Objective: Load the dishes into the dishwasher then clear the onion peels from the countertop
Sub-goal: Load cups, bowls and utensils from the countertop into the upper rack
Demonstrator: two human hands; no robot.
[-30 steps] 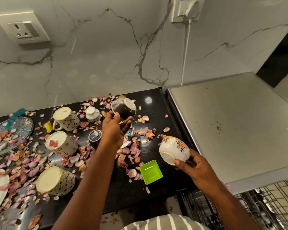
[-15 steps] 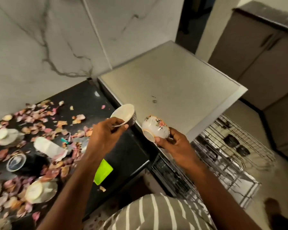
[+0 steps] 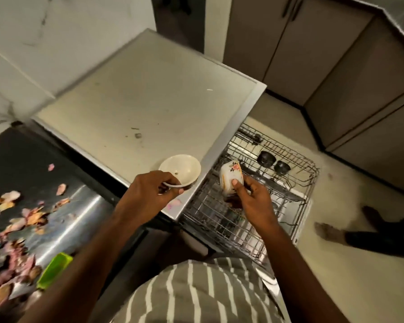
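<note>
Bowls have both left the countertop in the last second: you have swung from the peel-strewn black counter to the open dishwasher. Your right hand (image 3: 252, 201) now holds the floral bowl (image 3: 231, 177) out past the steel edge, tipped on its side above the pulled-out wire rack (image 3: 296, 183). A second ago it hung over the counter's front. Thumb lies across the bowl's wall, fingers curled under it; firm grip, nothing slack.

Your left hand (image 3: 149, 197) has lifted the plain white bowl (image 3: 181, 169) off the counter. It now sits upright over the near corner of the dishwasher top (image 3: 138, 96), pinched at the rim between thumb and fingers.

Meaning, as a judgement: the floral bowl is about to be racked, the white one waits its turn. Loading is early.

Around:
- Two small dark cups (image 3: 274, 163) already sit at the rack's far end, apart from your hand.
- Onion peels (image 3: 23, 210) lie thick on the left of the countertop (image 3: 21, 155), untouched. A green container (image 3: 54, 270) sits at its near edge.
- A stray pink peel (image 3: 174, 203) lies on the dishwasher top near its corner.
- Another person's foot (image 3: 329, 230) stands on the floor just beyond the rack.

In the way: the top's overhanging corner crowds the rack's near side, so the bowl likely has to go down further out. Tine spacing under your hand is blurred; I cannot tell which slot is free.
</note>
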